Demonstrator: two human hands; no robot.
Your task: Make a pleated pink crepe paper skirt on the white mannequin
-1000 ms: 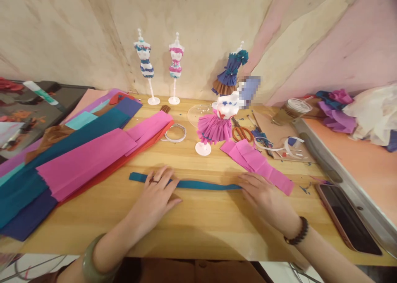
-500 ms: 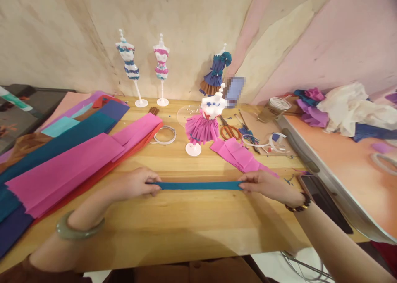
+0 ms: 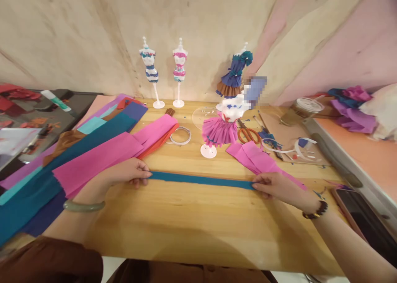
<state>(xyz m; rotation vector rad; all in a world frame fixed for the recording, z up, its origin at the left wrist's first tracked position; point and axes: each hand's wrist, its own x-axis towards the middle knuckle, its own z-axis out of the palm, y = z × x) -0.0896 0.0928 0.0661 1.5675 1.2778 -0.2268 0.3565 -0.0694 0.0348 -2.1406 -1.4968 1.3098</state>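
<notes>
A narrow teal strip of crepe paper (image 3: 201, 179) is stretched out between my two hands, just over the wooden table (image 3: 192, 225). My left hand (image 3: 133, 172) pinches its left end, and my right hand (image 3: 268, 185) pinches the other end, slightly lower. Behind the strip stands a small white mannequin (image 3: 234, 107) in a pleated pink paper skirt (image 3: 220, 130). Folded pink crepe paper (image 3: 260, 159) lies just beyond my right hand. To the left, a pink crepe sheet (image 3: 99, 159) lies over teal, red and blue sheets, partly under my left forearm.
Two painted mannequins (image 3: 151, 72) and one in a blue dress (image 3: 234, 74) stand by the wall. A tape roll (image 3: 180, 136), orange-handled scissors (image 3: 249, 135) and a lidded cup (image 3: 300, 110) sit farther back. A phone (image 3: 362, 212) lies at the right.
My hands have moved apart, and the teal strip between them looks longer and now slopes down to the right. The view has turned left, so the table items appear farther right.
</notes>
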